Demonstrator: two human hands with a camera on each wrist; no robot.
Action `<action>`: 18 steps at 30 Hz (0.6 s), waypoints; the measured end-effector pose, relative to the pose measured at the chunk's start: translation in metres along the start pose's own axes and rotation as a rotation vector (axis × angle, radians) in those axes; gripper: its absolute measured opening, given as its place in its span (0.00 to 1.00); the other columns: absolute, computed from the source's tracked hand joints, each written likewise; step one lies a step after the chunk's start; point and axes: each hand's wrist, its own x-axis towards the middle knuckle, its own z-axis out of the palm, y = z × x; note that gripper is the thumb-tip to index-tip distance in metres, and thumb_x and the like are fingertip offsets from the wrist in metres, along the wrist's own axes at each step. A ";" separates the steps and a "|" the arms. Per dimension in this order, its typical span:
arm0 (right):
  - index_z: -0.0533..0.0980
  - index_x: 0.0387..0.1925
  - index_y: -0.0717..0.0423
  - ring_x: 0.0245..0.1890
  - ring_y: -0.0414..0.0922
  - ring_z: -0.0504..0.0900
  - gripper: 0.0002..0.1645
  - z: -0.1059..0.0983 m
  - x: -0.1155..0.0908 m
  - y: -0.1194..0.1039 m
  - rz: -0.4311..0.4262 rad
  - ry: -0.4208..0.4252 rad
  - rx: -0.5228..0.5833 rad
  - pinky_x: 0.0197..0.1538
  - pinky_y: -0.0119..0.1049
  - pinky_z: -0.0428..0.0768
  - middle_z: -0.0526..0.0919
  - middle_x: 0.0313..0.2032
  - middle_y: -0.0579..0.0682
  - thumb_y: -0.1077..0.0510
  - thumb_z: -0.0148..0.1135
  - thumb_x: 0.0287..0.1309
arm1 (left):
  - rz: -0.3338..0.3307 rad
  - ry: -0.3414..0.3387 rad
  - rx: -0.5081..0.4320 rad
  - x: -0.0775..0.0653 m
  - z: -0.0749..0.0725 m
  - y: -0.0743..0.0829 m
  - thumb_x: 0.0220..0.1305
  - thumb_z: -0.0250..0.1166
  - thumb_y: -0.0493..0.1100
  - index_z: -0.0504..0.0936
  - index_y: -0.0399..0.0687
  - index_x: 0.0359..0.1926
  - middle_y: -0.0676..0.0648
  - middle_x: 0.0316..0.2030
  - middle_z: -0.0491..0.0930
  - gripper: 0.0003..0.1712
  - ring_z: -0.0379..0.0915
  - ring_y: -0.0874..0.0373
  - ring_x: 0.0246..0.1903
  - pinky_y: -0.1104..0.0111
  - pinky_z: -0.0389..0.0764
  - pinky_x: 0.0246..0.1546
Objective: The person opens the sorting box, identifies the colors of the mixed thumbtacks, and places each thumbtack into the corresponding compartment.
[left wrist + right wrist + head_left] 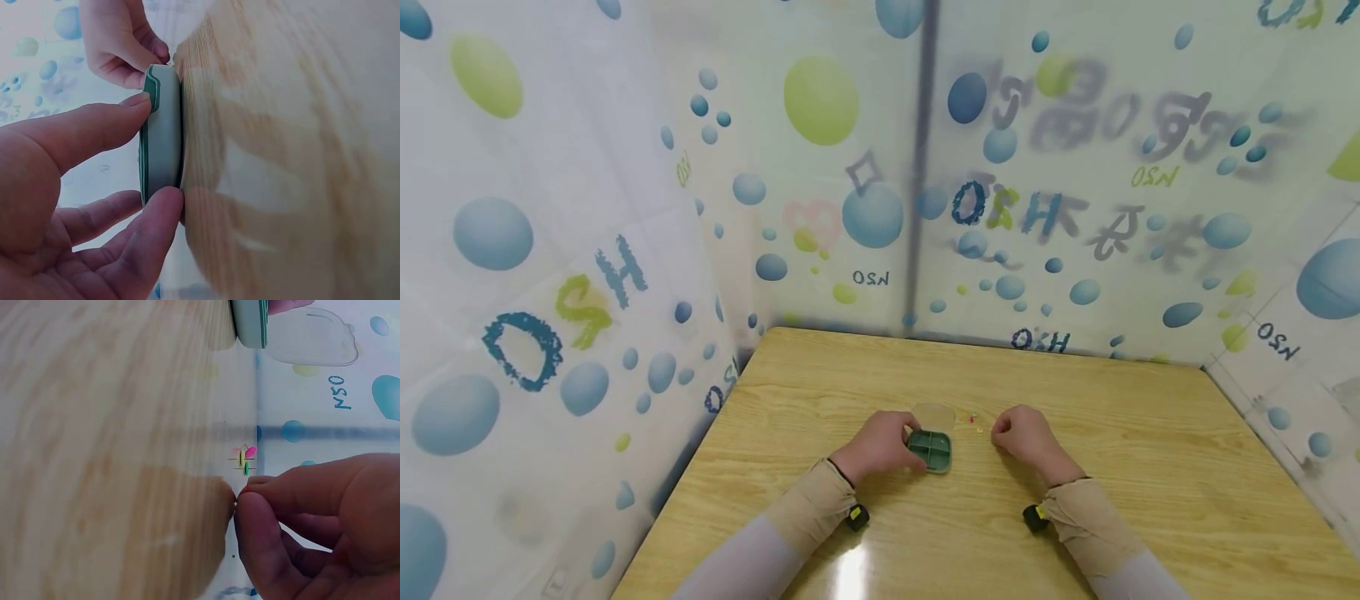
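Clamped on green box (pixel 937 455): left hand (pixel 878 443); clear lid (pixel 935 416) beyond. Right hand (pixel 1025 432): fingertips (pixel 257 515) together, any hold unclear. Coloured bits (pixel 242 457) between hands, on table (pixel 1150 483).

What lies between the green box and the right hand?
Tiny coloured pieces lie on the table between the right hand and green box, as the head and right wrist views show.

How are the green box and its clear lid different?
The green box is coloured, while the clear lid is see-through. The green box has dividers making four compartments; the clear lid shows none. The green box faces upward, while the clear lid stands raised. Both have rounded corners.
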 end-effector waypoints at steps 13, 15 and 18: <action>0.86 0.25 0.56 0.26 0.41 0.77 0.08 0.000 0.000 0.001 0.038 -0.036 0.043 0.32 0.35 0.76 0.84 0.25 0.47 0.67 0.67 0.56 | -0.001 -0.006 -0.007 0.000 0.000 0.000 0.51 0.86 0.50 0.86 0.47 0.56 0.54 0.33 0.84 0.32 0.77 0.62 0.31 0.67 0.79 0.34; 0.86 0.25 0.56 0.25 0.41 0.77 0.07 0.000 0.001 0.003 0.049 -0.043 0.058 0.31 0.35 0.76 0.84 0.24 0.47 0.67 0.68 0.56 | -0.001 -0.006 -0.008 0.000 0.000 0.000 0.51 0.86 0.50 0.86 0.47 0.56 0.54 0.33 0.84 0.33 0.77 0.62 0.31 0.67 0.79 0.34; 0.85 0.25 0.56 0.25 0.41 0.77 0.06 0.001 0.002 0.004 0.065 -0.047 0.071 0.31 0.35 0.75 0.83 0.23 0.46 0.66 0.69 0.57 | -0.007 -0.005 -0.012 0.000 -0.001 0.000 0.50 0.86 0.50 0.86 0.47 0.56 0.53 0.33 0.84 0.33 0.77 0.62 0.31 0.66 0.79 0.34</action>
